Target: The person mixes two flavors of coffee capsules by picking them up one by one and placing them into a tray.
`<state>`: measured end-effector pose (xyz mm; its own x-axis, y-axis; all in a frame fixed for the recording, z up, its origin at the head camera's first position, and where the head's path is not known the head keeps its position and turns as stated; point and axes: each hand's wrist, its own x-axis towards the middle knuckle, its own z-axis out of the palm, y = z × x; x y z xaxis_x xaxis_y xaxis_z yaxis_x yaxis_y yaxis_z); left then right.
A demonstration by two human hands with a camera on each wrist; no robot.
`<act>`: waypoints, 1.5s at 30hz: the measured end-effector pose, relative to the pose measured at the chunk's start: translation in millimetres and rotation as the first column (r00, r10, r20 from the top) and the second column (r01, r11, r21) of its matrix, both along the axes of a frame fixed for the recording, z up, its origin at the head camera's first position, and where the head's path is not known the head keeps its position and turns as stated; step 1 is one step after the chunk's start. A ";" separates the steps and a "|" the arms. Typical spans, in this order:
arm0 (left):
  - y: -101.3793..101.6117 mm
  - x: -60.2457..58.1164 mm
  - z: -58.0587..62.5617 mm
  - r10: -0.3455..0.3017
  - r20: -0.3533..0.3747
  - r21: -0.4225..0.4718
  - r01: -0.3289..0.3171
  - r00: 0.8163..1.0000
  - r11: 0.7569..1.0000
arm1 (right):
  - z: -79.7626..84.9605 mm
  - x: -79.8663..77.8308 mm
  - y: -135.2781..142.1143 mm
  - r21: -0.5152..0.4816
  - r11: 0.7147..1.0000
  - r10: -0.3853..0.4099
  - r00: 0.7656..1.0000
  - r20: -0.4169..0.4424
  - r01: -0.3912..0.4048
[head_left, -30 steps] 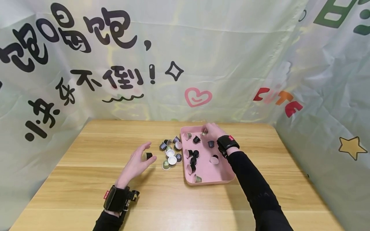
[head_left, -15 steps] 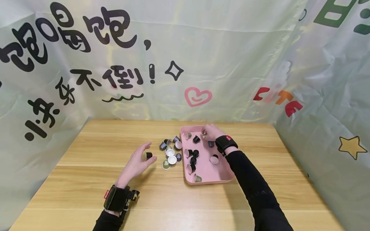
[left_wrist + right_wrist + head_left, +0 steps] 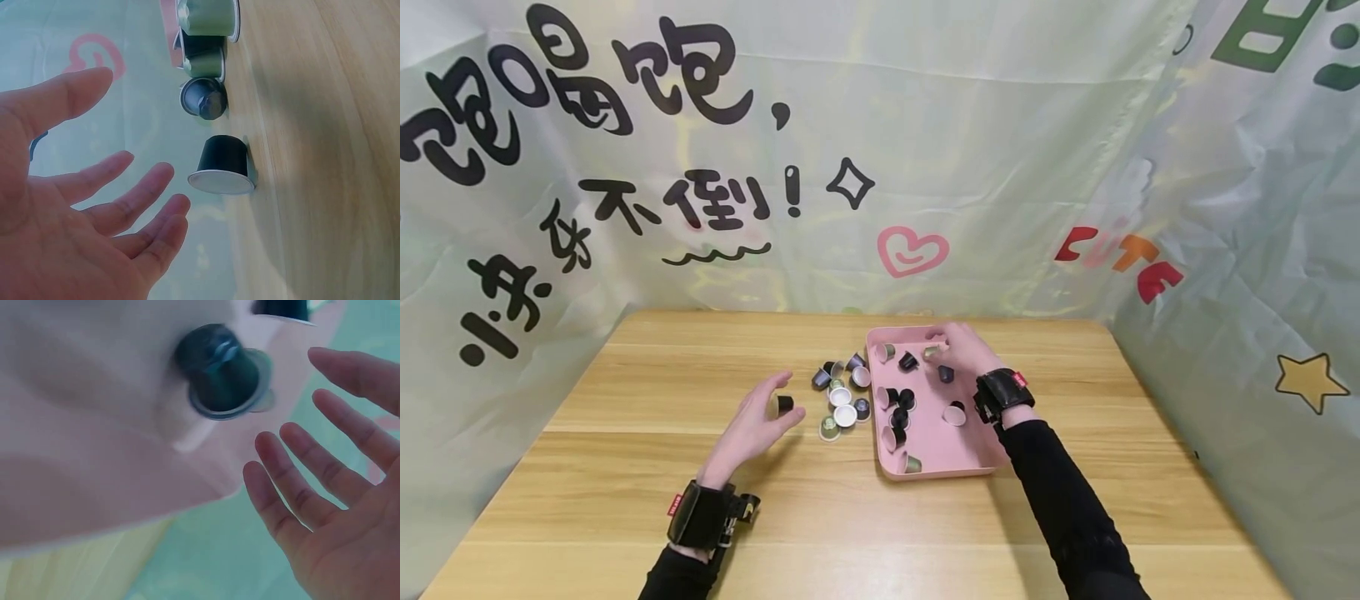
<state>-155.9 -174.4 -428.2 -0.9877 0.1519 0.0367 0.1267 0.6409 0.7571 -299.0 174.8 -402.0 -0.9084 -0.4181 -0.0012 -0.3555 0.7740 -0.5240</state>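
Note:
Coffee capsules lie in a pink tray (image 3: pixel 925 477) and in a cluster (image 3: pixel 845 415) on the wooden table to its left. My left hand (image 3: pixel 755 427) hovers left of the cluster, fingers spread and holding nothing. A black capsule (image 3: pixel 224 156) with a pale lid sits on the table just past its fingertips. Over the tray's back part is my right hand (image 3: pixel 967 348), its fingers apart and holding nothing. A green capsule (image 3: pixel 931 352) lies in the tray below those fingers. In the right wrist view, a dark capsule (image 3: pixel 225 372) rests beside the open right hand.
Several other capsules lie in the tray, among them a dark blue one (image 3: pixel 946 374) and black ones (image 3: pixel 899 418) along its left side. A printed cloth (image 3: pixel 1000 167) hangs behind the table (image 3: pixel 662 375) and along its sides.
My right hand had its fingertips together at the green capsule over the tray's back; now they have parted and drawn slightly right, leaving the capsule in the tray. My left hand stays in place.

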 end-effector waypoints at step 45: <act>1.2 -0.7 -9.5 -0.071 0.032 -0.128 0.074 0.997 0.989 | -3.0 107.5 29.1 -0.392 0.918 -0.160 0.961 -0.225 0.061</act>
<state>-156.6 -173.2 -437.8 -0.9743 0.2250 -0.0147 0.1568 0.7230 0.6728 -191.5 203.9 -405.0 -0.8991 -0.2388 0.3670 -0.4353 0.5774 -0.6907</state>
